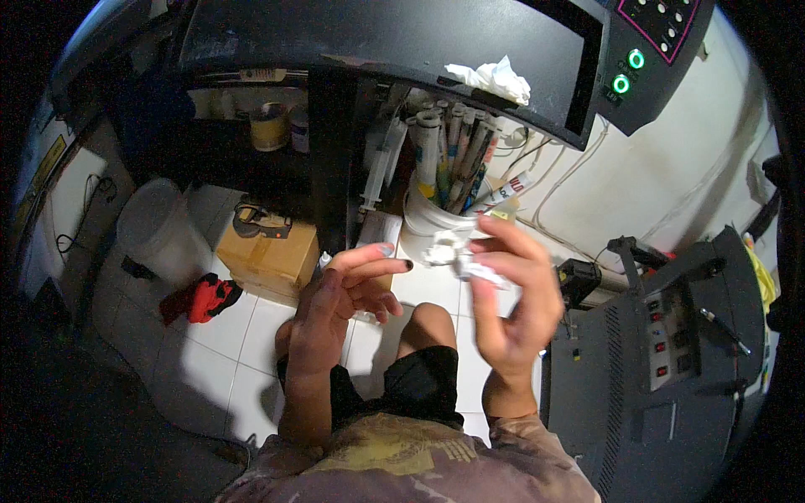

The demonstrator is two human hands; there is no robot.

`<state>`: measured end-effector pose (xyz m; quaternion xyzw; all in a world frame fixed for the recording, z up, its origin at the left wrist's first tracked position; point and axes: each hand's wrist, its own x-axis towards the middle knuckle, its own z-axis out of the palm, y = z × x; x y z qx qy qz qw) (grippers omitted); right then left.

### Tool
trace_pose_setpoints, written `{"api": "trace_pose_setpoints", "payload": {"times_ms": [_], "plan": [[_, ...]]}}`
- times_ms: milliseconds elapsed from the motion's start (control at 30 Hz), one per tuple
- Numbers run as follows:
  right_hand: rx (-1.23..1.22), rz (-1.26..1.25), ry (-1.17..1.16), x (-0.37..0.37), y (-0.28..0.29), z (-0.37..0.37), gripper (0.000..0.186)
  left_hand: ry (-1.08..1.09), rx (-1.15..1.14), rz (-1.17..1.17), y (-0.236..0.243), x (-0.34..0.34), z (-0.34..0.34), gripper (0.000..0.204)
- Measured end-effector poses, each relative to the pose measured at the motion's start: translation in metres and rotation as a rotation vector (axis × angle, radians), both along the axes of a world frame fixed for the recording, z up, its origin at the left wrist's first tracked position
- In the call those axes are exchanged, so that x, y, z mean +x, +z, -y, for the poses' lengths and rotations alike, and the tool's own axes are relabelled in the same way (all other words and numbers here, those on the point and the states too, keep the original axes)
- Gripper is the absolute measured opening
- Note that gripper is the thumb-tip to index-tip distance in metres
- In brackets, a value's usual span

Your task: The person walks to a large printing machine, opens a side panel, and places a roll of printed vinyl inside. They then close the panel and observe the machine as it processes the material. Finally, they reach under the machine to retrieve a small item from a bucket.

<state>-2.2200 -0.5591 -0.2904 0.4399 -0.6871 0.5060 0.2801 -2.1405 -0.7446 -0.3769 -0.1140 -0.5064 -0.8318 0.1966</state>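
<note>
My right hand [521,298] pinches a crumpled white tissue [444,251] between thumb and fingers, raised in front of my body. Just left of it is my left hand [340,293], with nothing in it and its fingers apart. Two of its fingers point toward the tissue, and their tips carry dark smudges. A small gap separates the left fingertips from the tissue. Another wad of white tissue [496,81] lies on the front edge of the black machine [394,38] above my hands.
A white bucket [423,218] holds several rolled tubes. A cardboard box [268,260] with a tape roll [256,220] on top stands left, beside a red and black cloth [210,299] and a translucent bin [155,220]. At right is a dark cabinet [604,369] with switches.
</note>
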Motion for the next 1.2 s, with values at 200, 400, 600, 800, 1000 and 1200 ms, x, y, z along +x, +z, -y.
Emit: {"api": "trace_pose_setpoints", "payload": {"times_ms": [200, 400, 600, 800, 1000, 1200], "plan": [[0.241, 0.039, 0.17, -0.021, -0.046, 0.022, 0.021, 0.072, -0.003, 0.084, 0.001, 0.003, -0.007, 0.072], [0.056, 0.492, 0.427, -0.036, -0.081, 0.034, 0.015, 0.228, -0.16, 0.095, -0.008, 0.008, -0.012, 0.069], [-0.165, 1.117, 0.67, -0.037, -0.121, 0.055, 0.014, 0.373, -0.337, 0.251, -0.037, 0.003, -0.015, 0.059], [-0.268, 1.491, 0.58, -0.028, -0.15, 0.066, 0.026, 0.64, -0.564, 0.13, -0.059, 0.018, -0.018, 0.054], [0.005, 1.191, 0.908, -0.033, -0.184, 0.089, 0.015, 0.845, -0.693, 0.453, -0.037, 0.055, -0.033, 0.065], [0.052, 1.228, 0.907, -0.033, -0.18, 0.099, 0.019, 0.905, -0.533, 0.321, -0.057, 0.06, -0.036, 0.064]]}}
